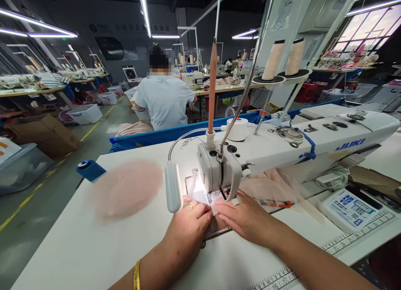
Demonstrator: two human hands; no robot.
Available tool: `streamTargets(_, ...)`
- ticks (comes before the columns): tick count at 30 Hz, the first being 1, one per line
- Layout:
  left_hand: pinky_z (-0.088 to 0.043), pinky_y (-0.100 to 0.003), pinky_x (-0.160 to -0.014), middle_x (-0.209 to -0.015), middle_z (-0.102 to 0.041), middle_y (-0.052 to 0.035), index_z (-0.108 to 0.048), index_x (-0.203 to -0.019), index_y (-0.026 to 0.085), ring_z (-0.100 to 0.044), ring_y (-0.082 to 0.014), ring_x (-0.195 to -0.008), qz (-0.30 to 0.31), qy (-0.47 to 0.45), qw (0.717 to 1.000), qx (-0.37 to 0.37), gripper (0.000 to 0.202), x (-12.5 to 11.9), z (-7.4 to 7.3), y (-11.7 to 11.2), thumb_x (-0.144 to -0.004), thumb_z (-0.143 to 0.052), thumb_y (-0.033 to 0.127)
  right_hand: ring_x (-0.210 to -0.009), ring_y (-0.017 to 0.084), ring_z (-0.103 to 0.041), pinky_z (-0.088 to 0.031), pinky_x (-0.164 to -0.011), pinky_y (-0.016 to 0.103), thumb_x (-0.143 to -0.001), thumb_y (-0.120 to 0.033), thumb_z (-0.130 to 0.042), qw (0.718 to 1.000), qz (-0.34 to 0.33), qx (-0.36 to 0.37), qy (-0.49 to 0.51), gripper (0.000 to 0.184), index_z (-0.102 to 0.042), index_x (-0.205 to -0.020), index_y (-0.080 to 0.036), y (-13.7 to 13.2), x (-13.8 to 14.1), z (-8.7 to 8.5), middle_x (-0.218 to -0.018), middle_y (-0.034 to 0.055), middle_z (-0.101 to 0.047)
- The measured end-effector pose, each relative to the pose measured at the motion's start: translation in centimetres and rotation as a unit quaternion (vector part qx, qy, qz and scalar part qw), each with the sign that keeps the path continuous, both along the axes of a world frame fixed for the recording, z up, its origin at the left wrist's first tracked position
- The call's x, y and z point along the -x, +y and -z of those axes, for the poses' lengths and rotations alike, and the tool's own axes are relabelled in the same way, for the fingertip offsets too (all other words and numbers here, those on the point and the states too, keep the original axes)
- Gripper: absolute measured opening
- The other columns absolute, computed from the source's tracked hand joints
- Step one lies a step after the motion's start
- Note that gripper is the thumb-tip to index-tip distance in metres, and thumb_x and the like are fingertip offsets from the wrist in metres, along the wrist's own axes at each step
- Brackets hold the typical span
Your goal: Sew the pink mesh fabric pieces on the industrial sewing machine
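lamp [173,185] hems the left hand [188,227] (table [78,248] open beyond).

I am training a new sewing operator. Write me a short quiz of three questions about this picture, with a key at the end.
1. True or false: the left hand and the right hand meet at the pale fabric piece under the head of the sewing machine.
2. Which wrist bears the gold bracelet? A) left B) right
3. Fill in: above the machine stand ___ thread cones.
Key: 1 true; 2 A; 3 two.
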State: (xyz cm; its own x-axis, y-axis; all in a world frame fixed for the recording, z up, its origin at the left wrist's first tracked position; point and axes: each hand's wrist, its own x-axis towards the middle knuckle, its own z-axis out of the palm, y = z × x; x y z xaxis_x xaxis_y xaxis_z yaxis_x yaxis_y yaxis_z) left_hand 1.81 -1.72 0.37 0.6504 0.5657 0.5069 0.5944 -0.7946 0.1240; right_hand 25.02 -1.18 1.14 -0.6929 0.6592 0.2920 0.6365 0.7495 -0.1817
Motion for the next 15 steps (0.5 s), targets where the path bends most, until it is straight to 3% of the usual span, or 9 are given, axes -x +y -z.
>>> streamTargets(3, -0.049, -0.041, -0.082, -0.089, -0.075, -0.0059, -0.071, -0.098, 0.019, -0.066, -0.0202, -0.073, 0.0, -0.004, 1.0, 0.002, 0.029, 0.18, 0.18, -0.05, -0.094, -0.047, 0.003, -0.093, 0.025, -0.057, -0.043, -0.086, 0.037, -0.097, -0.009, -0.053, 1.0, -0.006, -0.002, -0.006, 0.022, -0.068, -0.107, -0.023, -0.13, 0.1, -0.02, -0.109, 0.0062, -0.073)
streamTargets(8, -0.049, -0.04, -0.082, -0.088, -0.076, -0.0049, -0.07, -0.093, 0.017, -0.066, -0.0188, -0.072, 0.01, -0.024, 1.0, -0.003, 0.03, 0.35, 0.29, -0.55, -0.095, -0.045, 0.001, -0.089, 0.025, -0.054, -0.042, -0.083, 0.038, -0.093, -0.008, -0.055, 1.0, -0.016, 0.004, -0.011, 0.019, -0.069, -0.097, -0.021, -0.24, 0.03, 0.18, -0.098, 0.0044, -0.074)
streamTargets(15, -0.054, -0.041, -0.089, -0.093, -0.078, -0.0054, -0.071, -0.094, 0.018, -0.068, -0.0177, -0.076, 0.0, -0.009, 1.0, 0.017, 0.033, 0.37, -0.15, -0.2, -0.097, -0.042, 0.002, -0.089, 0.025, -0.054, -0.044, -0.084, 0.038, -0.092, -0.006, -0.054, 1.0, -0.003, -0.003, -0.004, 0.021, -0.069, -0.097, -0.02, -0.26, 0.14, 0.34, -0.109, 0.0047, -0.075)
